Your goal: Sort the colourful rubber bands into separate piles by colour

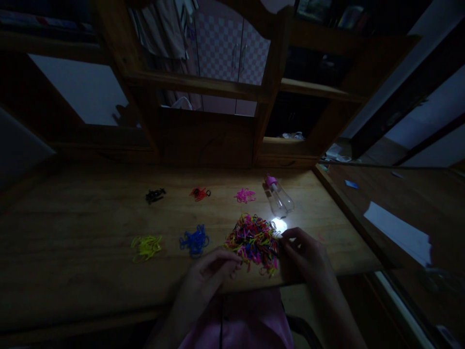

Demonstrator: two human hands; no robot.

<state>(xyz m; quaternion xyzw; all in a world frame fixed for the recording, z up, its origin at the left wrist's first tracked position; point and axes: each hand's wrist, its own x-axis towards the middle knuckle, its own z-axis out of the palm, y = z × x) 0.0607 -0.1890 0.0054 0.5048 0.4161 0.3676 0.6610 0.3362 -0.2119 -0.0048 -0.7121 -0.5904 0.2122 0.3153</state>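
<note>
A heap of mixed-colour rubber bands [254, 240] lies on the wooden desk in front of me. At its left edge is my left hand [212, 271], thumb and fingers closed together; what they pinch, if anything, is too dark to name. My right hand [307, 252] touches the heap's right side, its thumb and forefinger pinched by the bands, and I cannot make out what is between them. Sorted by colour, smaller piles lie to the left and behind: yellow bands [147, 247], blue bands [195, 240], black bands [155, 195], red bands [199, 194] and pink bands [245, 195].
Behind the heap a clear bulb-shaped bottle [281, 198] with a pink cap lies on its side, a bright light spot near its base. Wooden shelving [207, 140] rises at the desk's back. White paper [397, 232] rests on a surface to the right. The room is dim.
</note>
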